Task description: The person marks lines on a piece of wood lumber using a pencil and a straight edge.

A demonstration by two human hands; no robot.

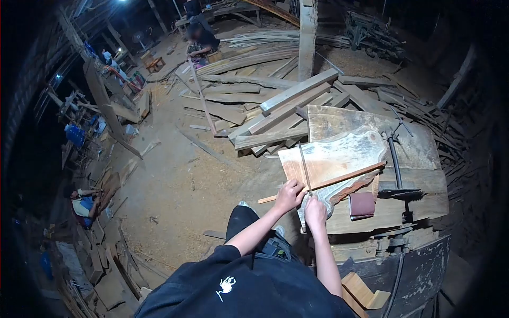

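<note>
A pale live-edge wood slab (344,153) lies on the wooden workbench (429,185). Across it runs a long narrow wood strip (347,175), its near end sticking out past the slab's left side. My left hand (291,195) is closed around the strip near that end. Just to the right, my right hand (315,211) is closed, close beside the left. A thin dark bar (304,165) crosses the strip between my hands; what my right fingers grip is too small to make out. A folded reddish-brown sheet (362,205) lies right of my right hand.
A round dark blade (401,194) and a metal shaft (395,159) are at the bench's right. Stacked beams (297,95) lie beyond the bench near a post (307,42). One person (204,42) sits at the back, another (85,206) at far left. Wood blocks (363,291) are low right.
</note>
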